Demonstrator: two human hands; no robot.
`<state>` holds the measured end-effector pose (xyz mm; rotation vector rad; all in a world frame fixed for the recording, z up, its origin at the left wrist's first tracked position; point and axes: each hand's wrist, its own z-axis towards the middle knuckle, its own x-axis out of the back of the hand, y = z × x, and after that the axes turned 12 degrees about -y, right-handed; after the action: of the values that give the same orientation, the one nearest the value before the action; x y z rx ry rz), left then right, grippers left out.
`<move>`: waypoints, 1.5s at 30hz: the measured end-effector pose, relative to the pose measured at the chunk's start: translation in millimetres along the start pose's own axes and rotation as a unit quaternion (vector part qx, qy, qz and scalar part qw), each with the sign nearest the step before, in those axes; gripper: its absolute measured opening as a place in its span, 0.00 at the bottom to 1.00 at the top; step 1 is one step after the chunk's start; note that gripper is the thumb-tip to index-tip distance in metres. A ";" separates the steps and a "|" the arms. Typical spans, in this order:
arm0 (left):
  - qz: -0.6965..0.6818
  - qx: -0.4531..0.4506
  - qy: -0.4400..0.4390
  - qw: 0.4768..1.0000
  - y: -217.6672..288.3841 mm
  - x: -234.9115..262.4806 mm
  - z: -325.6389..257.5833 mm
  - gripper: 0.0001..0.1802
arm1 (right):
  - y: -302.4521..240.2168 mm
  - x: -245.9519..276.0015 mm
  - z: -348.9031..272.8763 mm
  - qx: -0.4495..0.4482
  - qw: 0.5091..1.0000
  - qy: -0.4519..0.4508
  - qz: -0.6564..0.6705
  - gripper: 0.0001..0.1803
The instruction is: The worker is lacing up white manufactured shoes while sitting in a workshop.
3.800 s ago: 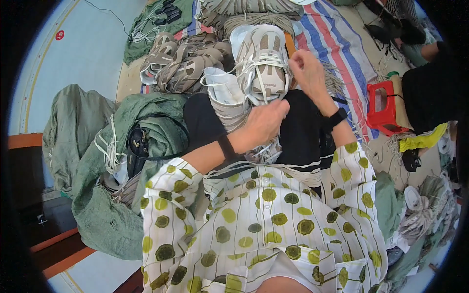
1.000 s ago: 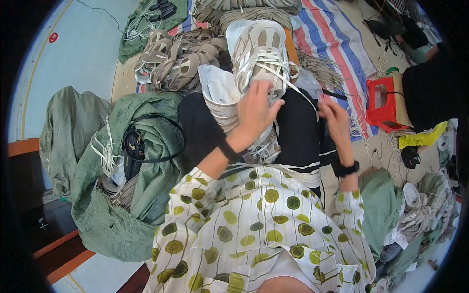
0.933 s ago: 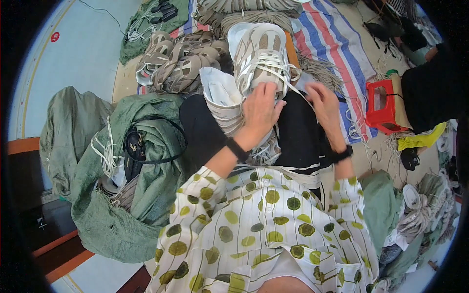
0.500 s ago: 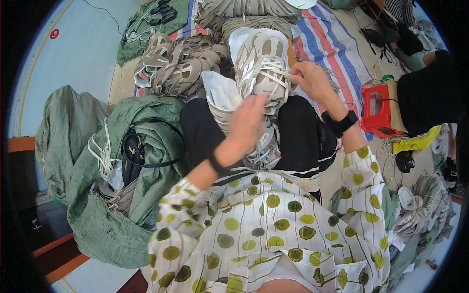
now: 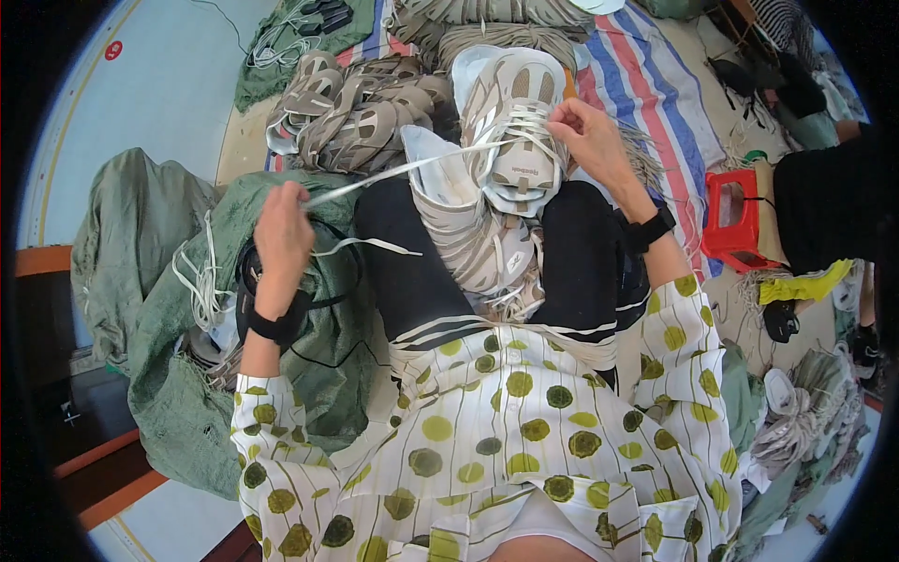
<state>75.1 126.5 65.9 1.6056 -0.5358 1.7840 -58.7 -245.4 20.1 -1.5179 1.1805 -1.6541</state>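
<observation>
We see a grey-and-white sneaker (image 5: 517,131) resting toe-up on the lap, between the black-trousered knees, its white lace (image 5: 403,170) drawn taut to the left out of the eyelets. The left hand (image 5: 281,229) is out to the left of the shoe, well apart from it, fingers closed in a pinch on the free end of that lace, a black band at its wrist. The right hand (image 5: 595,140) sits just beside the shoe's right flank, fingertips pinched on the lacing at the tongue, with a black watch (image 5: 651,228) on the wrist. Nearer to us, a second, lighter shoe upper (image 5: 468,239) lies on the lap under the sneaker. Just beyond the knees, to the left, we find a heap of unlaced grey shoes (image 5: 356,112). On the left a green sack (image 5: 187,309) spills loose white laces (image 5: 197,281). To the far right a striped mat (image 5: 646,84) covers the floor, with a small red stool (image 5: 735,220) on its near side. Nearest of all is the spotted blouse (image 5: 496,440).
</observation>
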 end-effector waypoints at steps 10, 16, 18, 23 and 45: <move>-0.245 -0.030 -0.035 0.968 99.2 -52.8 41.4 0.12 | -23.9 -31.6 16.6 0.182 0.891 0.045 -0.414 0.12; -0.347 -0.077 0.020 0.934 162.6 -81.0 100.4 0.17 | -9.6 2.0 16.6 0.129 0.948 0.165 -0.239 0.07; -0.397 -0.073 0.026 0.914 169.8 -90.5 113.9 0.18 | -12.7 -1.6 12.0 0.133 0.963 0.138 -0.188 0.08; -0.374 -0.126 0.027 0.918 172.7 -91.7 134.5 0.19 | -4.0 -1.3 -10.9 0.067 0.989 0.105 -0.079 0.11; -0.344 -0.153 -0.067 0.924 162.5 -86.9 118.3 0.09 | 35.2 51.0 -78.9 -0.054 0.998 0.005 -0.035 0.06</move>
<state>44.6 -85.7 20.9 1.4544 -0.2408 1.0197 -149.2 -288.6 15.1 -1.6365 1.2537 -1.6691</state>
